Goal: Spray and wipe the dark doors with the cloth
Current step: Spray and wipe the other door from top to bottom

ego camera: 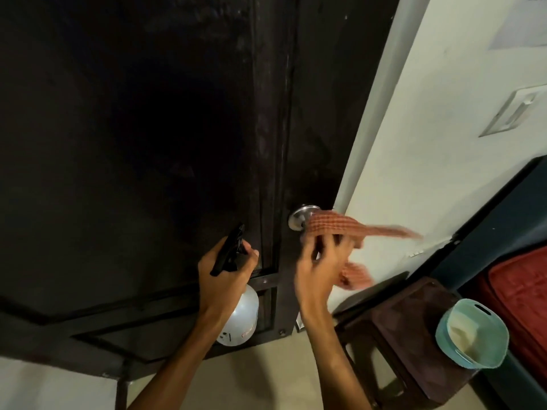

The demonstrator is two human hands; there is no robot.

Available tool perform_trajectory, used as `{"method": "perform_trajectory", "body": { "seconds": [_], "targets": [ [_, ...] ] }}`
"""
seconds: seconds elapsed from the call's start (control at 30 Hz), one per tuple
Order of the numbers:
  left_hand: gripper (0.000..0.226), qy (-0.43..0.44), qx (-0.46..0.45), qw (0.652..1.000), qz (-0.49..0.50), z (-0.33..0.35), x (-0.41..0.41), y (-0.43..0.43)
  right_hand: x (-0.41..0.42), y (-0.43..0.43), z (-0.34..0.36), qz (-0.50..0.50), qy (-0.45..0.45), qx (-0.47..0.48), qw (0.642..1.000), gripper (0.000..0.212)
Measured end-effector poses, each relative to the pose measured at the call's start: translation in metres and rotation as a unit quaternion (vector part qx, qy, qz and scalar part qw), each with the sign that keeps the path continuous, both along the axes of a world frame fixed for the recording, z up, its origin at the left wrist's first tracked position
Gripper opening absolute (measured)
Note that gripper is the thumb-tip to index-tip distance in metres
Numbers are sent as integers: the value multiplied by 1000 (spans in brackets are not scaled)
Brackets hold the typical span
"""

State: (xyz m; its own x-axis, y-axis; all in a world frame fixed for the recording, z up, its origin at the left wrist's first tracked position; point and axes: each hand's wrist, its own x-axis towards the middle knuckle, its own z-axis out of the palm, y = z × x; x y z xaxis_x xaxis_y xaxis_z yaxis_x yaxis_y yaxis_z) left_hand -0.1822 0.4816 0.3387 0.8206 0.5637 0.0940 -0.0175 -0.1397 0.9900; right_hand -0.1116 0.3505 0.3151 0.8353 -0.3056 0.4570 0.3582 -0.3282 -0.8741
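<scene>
Holding the sprayer [236, 306] in my left hand [225, 273] just left of the knob [300, 216], right hand [319, 267] gripping the cloth [334, 224] against it, I risk snagging cloth there, leaving the door [133, 128] unwiped.

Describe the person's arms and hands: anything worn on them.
Both forearms are bare up to the frame's lower edge: no sleeves show. The left hand and right hand wear no gloves. No watch, bracelet or ring is visible, though the right hand is motion-blurred.
</scene>
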Motion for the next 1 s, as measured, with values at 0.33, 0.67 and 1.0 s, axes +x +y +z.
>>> {"method": "perform_trajectory", "body": {
  "seconds": [0.33, 0.67, 1.0],
  "targets": [
    [10, 22, 3, 1000, 6, -8, -1, -11, -9, -17, -33, 93, -106, -331, 933, 35],
    [11, 16, -22, 1000, 11, -3, 2, -13, 46, -22, 17, 159, 70, -153, 973, 32],
    [11, 18, -11, 999, 27, -4, -4, -31, 51, -46, 44, 289, -72, -401, 866, 29]
  ]
}}
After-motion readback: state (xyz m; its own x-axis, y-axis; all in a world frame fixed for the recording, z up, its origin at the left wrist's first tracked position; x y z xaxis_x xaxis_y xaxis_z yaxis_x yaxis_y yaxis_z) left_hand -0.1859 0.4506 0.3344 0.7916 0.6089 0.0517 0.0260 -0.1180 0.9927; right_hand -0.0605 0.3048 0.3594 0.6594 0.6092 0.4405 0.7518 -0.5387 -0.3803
